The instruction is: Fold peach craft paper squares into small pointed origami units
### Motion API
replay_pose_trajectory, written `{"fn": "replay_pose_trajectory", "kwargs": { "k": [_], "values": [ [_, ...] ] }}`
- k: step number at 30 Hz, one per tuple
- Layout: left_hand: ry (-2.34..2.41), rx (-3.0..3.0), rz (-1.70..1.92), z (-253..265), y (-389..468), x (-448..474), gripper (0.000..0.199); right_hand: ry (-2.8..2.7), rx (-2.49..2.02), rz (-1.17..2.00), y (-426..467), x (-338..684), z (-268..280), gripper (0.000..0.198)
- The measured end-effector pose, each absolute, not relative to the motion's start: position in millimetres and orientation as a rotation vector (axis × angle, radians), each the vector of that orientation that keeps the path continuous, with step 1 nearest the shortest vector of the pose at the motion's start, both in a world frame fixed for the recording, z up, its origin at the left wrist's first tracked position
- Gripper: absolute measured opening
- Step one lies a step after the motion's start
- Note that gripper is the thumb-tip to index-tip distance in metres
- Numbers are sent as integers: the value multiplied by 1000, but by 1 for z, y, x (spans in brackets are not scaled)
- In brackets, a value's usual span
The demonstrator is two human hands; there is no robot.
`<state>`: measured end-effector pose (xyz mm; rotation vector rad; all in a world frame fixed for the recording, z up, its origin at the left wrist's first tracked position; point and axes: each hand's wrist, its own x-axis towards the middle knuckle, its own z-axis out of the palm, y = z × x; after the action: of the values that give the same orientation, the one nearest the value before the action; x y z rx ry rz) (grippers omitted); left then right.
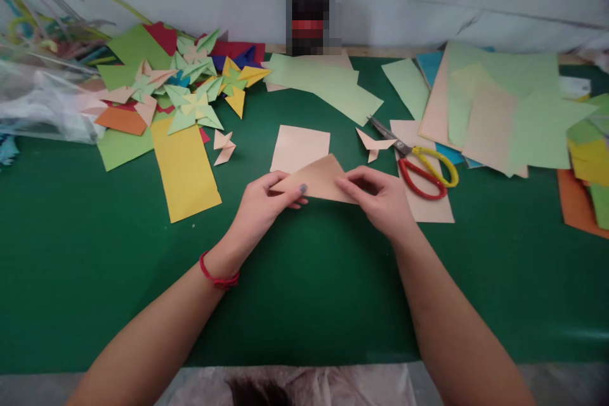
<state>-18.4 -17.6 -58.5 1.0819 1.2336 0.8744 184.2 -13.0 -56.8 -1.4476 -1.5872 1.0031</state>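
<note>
Between my two hands is a peach paper sheet (321, 179), tilted up off the green table, its top coming to a point. My left hand (273, 196) pinches its left corner, thumb on top. On the right corner, my right hand (375, 193) grips it between thumb and fingers. Just behind lies a flat peach paper square (301, 147). Small folded peach paper pieces lie on either side, one on the left (223, 147) and one on the right (375, 144). Scissors with red and yellow handles (419, 165) rest on a peach strip (431, 209) beside my right hand.
Folded paper stars (195, 104) are heaped at the back left, near a yellow sheet (188, 168) and a clear plastic bag (47, 101). Green and peach sheets (504, 108) are stacked at the back right. More pale green paper (323, 82) lies by the wall.
</note>
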Motion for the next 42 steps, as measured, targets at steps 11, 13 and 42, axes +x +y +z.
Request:
{"fn": "replay_pose_trajectory", "kwargs": {
  "k": [11,13,42],
  "values": [
    [1115,1024,802,-67,-26,0,28,-1415,-1399,1255,-19,165,-64,21],
    [1138,1029,769,-67,-27,0,30,-1445,-1389,1282,-19,164,-63,21],
    [1069,982,653,-65,-27,0,25,-1396,-1428,1137,-19,169,-60,17]
  ]
}}
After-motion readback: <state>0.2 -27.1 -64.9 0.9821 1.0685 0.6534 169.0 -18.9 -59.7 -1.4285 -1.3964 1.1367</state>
